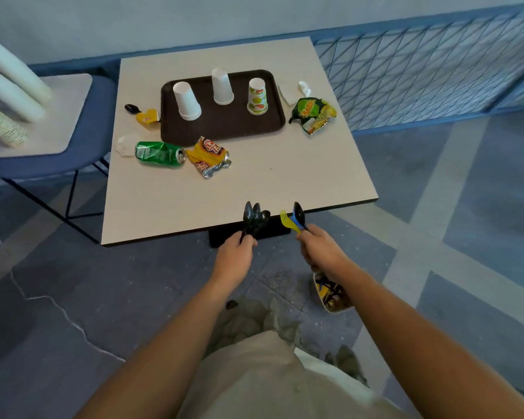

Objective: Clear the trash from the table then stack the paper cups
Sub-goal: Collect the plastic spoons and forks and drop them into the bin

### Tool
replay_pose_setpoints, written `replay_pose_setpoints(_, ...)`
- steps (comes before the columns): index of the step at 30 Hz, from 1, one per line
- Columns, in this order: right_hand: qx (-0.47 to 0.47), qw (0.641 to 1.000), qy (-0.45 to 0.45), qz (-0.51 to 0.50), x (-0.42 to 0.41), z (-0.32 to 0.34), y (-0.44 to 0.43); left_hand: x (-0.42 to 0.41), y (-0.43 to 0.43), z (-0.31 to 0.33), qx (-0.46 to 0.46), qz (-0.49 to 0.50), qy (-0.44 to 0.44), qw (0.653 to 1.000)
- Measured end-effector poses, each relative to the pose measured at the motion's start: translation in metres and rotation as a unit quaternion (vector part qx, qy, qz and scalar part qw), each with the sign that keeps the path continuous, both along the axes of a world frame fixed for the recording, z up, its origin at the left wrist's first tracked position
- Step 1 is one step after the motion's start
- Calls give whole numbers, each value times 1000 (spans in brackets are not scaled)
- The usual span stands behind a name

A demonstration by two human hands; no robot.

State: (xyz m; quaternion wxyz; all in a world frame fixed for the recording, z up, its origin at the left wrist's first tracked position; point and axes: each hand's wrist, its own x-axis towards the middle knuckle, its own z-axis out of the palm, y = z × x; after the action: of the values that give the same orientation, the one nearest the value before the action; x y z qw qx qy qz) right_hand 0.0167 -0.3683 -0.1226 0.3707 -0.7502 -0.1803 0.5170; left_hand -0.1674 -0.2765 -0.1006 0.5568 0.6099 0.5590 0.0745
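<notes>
Both grips full — left hand [236, 256] clenching black spoons [255, 217], right hand [319, 248] clenching coloured cutlery [295, 220] — with the bin [333, 294] on the floor under the right forearm, nearer that hand.

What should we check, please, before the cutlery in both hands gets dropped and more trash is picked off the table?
1. Left hand grip on black spoons: ok, closed around the handles.
2. Right hand grip on yellow fork and blue and black pieces: ok.
3. Container on the floor below the right arm: present; whether there is room inside, cannot tell.
4. Trash cleared from table: not ok; green can, wrappers and black spoon remain.
5. Paper cups stacked: not ok, three stand apart upside down on tray.
</notes>
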Motion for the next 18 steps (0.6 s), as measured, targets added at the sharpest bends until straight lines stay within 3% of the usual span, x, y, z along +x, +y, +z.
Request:
replay_pose_setpoints(8, -33, 999, 7, 5, 32, -11, -29, 37, -10, -10, -85, -56, 17, 995)
replay_pose_setpoints(18, -103, 992, -74, 0, 75, -27, -76, 98, -39, -17, -112, -167, 109, 973)
